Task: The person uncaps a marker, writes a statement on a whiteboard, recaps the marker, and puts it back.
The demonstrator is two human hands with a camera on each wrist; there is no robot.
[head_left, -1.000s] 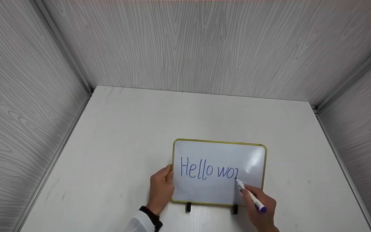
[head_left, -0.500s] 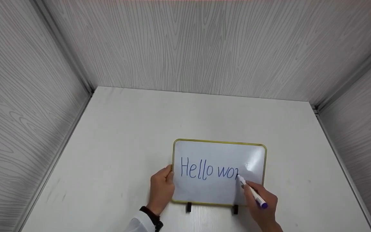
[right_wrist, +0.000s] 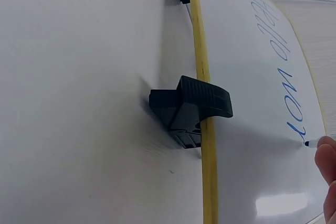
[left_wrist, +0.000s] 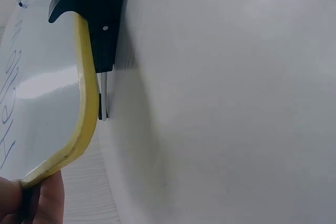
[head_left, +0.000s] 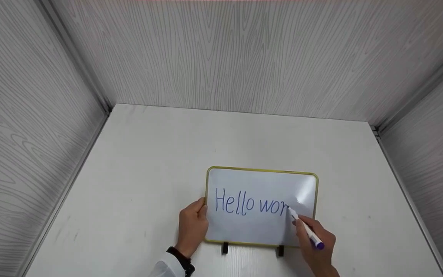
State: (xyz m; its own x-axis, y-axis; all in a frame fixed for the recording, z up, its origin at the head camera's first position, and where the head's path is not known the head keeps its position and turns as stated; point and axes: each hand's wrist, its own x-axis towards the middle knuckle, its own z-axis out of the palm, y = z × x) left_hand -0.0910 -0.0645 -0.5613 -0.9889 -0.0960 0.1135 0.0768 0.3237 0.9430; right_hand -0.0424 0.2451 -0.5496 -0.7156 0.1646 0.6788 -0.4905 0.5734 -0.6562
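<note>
A small whiteboard (head_left: 244, 231) with a yellow frame stands propped up, bearing the blue handwriting "Hello wor". My left hand (head_left: 193, 223) grips its left edge, thumb on the front side and fingers behind, as the left wrist view shows at the frame's corner. With thumb and fingers, my right hand (head_left: 317, 242) pinches a white marker (head_left: 307, 229) that has a purple end. Its dark tip touches the board at the end of the "r", seen also in the right wrist view, where the marker (right_wrist: 313, 143) is mostly hidden by fingers.
Black stand clips hold the board's lower edge, one at the left (head_left: 225, 248) and one at the right (head_left: 280, 251). The white table (head_left: 148, 154) is bounded by grey wood-grain panels at the back (head_left: 225, 57) and both sides.
My right hand has moved slightly right with the marker, and the "r" stroke after "wo" has grown into a full letter. The left hand and the board stay where they were.
</note>
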